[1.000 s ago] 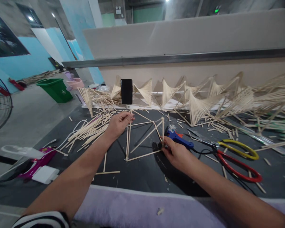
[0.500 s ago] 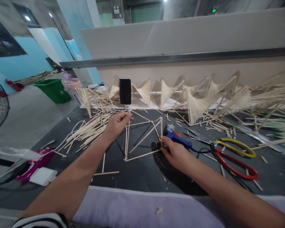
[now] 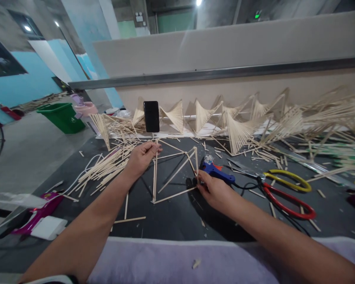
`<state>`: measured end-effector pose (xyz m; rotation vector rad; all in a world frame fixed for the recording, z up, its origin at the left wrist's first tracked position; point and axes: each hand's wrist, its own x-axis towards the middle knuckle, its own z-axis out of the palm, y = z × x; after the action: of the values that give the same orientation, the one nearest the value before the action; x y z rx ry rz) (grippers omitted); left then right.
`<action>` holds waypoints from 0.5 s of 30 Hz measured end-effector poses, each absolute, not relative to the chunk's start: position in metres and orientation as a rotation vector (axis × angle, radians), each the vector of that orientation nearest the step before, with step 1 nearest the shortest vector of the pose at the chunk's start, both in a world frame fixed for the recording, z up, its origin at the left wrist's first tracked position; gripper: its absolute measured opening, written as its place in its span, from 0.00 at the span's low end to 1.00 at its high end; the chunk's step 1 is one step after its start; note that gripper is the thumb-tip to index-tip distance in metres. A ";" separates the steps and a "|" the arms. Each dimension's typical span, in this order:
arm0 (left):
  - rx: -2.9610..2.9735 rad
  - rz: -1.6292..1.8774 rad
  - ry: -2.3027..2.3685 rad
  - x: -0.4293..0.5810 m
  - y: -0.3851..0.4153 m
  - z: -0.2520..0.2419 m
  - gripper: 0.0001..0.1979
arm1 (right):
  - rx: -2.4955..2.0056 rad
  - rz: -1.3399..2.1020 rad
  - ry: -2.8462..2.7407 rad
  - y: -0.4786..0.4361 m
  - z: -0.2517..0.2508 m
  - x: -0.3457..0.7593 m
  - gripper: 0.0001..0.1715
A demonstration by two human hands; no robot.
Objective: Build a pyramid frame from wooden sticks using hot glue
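A frame of thin wooden sticks (image 3: 175, 196) stands on the dark tabletop, its sticks joined at the corners. My left hand (image 3: 142, 157) pinches an upright stick of this frame near its top left. At the right corner, my right hand (image 3: 210, 186) has its fingers closed around the lower part of another upright stick. Just beyond the right hand lies a blue glue gun (image 3: 217, 172), its nozzle end covered by whitish lumps. Scissors (image 3: 264, 179) with one yellow and one red handle rest to the right of it.
Loose sticks (image 3: 106, 169) are heaped on the left. A black phone (image 3: 151, 116) stands upright at the back, beside a row of fan-shaped stick models (image 3: 245, 132). A magenta power strip (image 3: 40, 213) with a white plug lies at the left edge. Purple cloth (image 3: 165, 258) covers the near edge.
The view has shifted slightly, so most things appear a little further left. Both hands keep their hold on the stick frame, with no clear movement against the table.
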<state>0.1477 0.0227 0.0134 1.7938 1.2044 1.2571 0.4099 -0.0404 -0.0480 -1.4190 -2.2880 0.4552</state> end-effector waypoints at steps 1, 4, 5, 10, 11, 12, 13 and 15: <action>1.789 1.260 1.202 0.148 0.023 0.014 0.18 | -1.424 0.454 -2.290 -0.041 -0.047 0.410 0.23; 1.769 1.267 1.189 0.148 0.023 0.013 0.18 | -1.431 0.457 -2.301 -0.042 -0.045 0.410 0.23; 1.763 1.265 1.187 0.148 0.023 0.013 0.18 | -1.432 0.459 -2.306 -0.042 -0.044 0.410 0.22; 1.754 1.271 1.187 0.148 0.023 0.013 0.18 | -1.445 0.453 -2.325 -0.042 -0.041 0.409 0.21; 1.753 1.276 1.184 0.148 0.023 0.013 0.18 | -1.446 0.450 -2.328 -0.042 -0.041 0.409 0.20; 1.754 1.277 1.181 0.149 0.023 0.013 0.18 | -1.444 0.450 -2.331 -0.042 -0.042 0.409 0.20; 1.754 1.275 1.179 0.149 0.023 0.013 0.17 | -1.441 0.456 -2.333 -0.042 -0.042 0.409 0.19; 1.759 1.273 1.183 0.149 0.023 0.013 0.17 | -1.438 0.477 -2.339 -0.042 -0.043 0.409 0.19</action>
<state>0.1489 0.0232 0.0135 1.7592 1.1825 1.2730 0.4094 -0.0415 -0.0430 -1.4378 -2.3391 0.4767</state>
